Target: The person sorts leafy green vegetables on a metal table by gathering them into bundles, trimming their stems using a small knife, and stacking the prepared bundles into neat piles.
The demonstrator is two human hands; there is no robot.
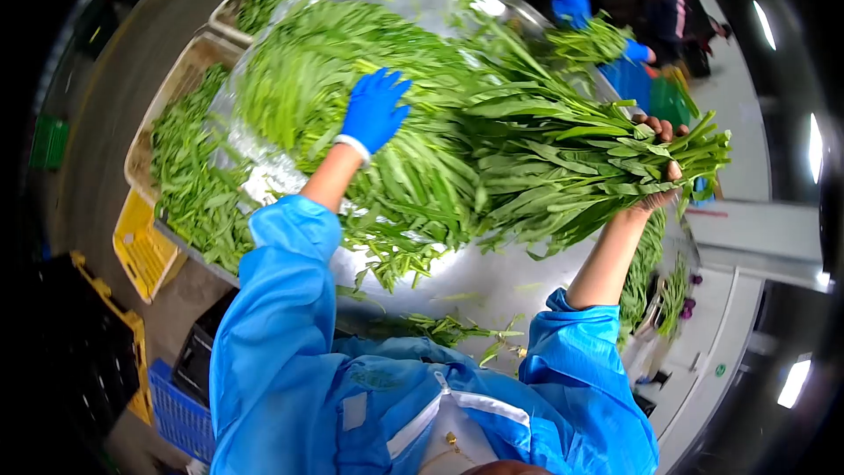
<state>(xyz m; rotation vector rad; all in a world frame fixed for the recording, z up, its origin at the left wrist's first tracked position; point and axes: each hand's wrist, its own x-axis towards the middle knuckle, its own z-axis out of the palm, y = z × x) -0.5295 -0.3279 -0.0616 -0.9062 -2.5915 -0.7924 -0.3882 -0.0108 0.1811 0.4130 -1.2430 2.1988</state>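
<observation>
My right hand (659, 163), without a glove, grips a thick bunch of leafy greens (571, 154) around its pale cut stems. The long narrow leaves point left, over the metal table (501, 286). Wearing a blue glove, my left hand (374, 110) lies on a large heap of loose greens (308, 62) with its fingers spread. Part of the heap around it is blurred. Short stem pieces and trimmings (440, 328) lie along the near edge of the table.
Cream crates (171, 92) line the left side, with greens in and beside them. Beyond are a yellow crate (145, 242) and a blue basket (180, 409). At the upper right, another person's blue-gloved hand (637, 51) is at a smaller bunch (589, 41). More greens (642, 273) lie at right.
</observation>
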